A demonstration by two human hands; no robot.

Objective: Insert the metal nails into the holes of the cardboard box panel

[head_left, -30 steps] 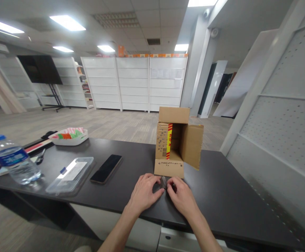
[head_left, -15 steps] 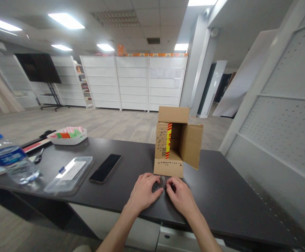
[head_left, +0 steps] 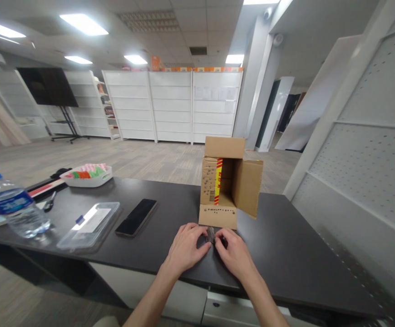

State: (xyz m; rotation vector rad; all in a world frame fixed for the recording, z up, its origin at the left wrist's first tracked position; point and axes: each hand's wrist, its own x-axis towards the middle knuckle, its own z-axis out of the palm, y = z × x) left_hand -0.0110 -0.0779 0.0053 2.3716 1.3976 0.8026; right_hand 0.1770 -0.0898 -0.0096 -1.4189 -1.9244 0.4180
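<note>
A small row of thin, dark metal rods (head_left: pixel 210 235), striped with bright highlights, lies on the black desk in front of the cardboard box; too small to tell if they are screws or nails. My left hand (head_left: pixel 188 247) curls around its left side, thumb and forefinger against it. At its right edge, my right hand (head_left: pixel 234 249) is closed, thumb and fingers pinched together touching the row. The cardboard box (head_left: pixel 211 181) stands with its opening toward me, its flaps spread. Several small holes and dark dots mark its lower flap (head_left: pixel 219 219) and left flap.
A black phone (head_left: pixel 136 217) and a clear plastic case (head_left: pixel 90 226) lie to the left. Farther left are a water bottle (head_left: pixel 12 206), a pen (head_left: pixel 50 202) and a white basket (head_left: pixel 88 182) with colourful contents. A perforated panel (head_left: pixel 371 150) rises along the right side.
The view has tilted very slightly. Both hands keep the same place and grip at the row of rods.
</note>
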